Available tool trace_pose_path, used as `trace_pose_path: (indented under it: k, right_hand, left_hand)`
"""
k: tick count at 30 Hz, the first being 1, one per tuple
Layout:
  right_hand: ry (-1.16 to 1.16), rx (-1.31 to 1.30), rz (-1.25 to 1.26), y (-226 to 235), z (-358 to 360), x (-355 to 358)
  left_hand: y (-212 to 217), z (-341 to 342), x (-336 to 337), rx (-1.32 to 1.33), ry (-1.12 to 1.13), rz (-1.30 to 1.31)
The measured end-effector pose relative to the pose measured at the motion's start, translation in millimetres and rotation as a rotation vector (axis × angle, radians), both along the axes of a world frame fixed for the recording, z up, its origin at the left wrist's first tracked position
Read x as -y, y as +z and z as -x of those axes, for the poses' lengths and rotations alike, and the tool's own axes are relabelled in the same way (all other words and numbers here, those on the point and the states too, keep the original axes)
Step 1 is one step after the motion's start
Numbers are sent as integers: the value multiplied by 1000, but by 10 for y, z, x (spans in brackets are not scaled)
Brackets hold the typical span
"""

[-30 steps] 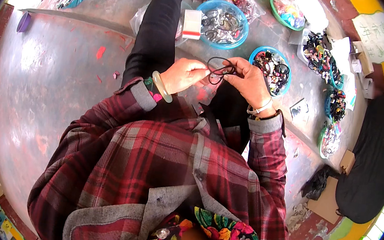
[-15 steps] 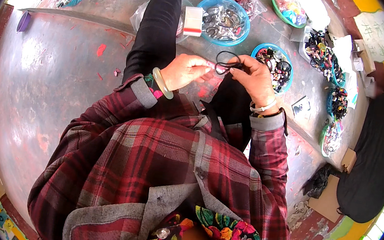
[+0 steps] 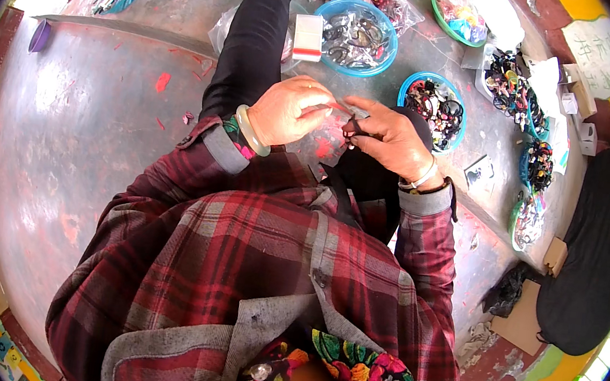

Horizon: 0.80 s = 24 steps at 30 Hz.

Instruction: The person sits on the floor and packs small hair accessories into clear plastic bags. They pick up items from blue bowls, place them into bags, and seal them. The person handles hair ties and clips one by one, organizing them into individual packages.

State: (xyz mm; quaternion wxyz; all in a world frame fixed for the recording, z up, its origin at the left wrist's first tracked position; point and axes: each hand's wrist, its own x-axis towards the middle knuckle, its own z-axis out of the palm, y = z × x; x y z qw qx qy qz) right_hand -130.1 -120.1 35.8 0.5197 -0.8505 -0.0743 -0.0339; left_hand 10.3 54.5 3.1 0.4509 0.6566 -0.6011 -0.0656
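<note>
My left hand [image 3: 288, 114] is raised over my lap. Its thumb and forefinger pinch one end of a thin reddish strip [image 3: 339, 108], which runs toward my right hand. My right hand [image 3: 395, 142] grips a black elastic loop [image 3: 351, 129], bunched between thumb and fingers, so only a small dark part shows. The fingertips of the two hands are a short gap apart. Just beyond my right hand stands a blue basket [image 3: 462, 126] of small dark and coloured pieces.
Farther ahead are a blue basket [image 3: 391, 62] of bagged black pieces and a white box with a red edge [image 3: 308, 37]. More filled baskets line the right, near a long black cushion [image 3: 591, 248]. A purple cup [image 3: 39, 36] lies far left; red scraps [image 3: 162, 81] dot the floor.
The black loop, spread wide before, is now bunched in my right fingers. My right hand has turned and lowered slightly, and my left hand has shifted a little.
</note>
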Motion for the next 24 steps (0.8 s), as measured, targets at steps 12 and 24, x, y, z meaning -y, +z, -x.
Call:
trace_pose_path:
  k: [12, 24]
  right_hand:
    - [-132, 56, 132, -107, -59, -219]
    - [-98, 131, 344, -162, -90, -244]
  left_hand:
    - [-82, 148, 77, -116, 219, 27]
    - [-247, 142, 78, -275, 317, -110]
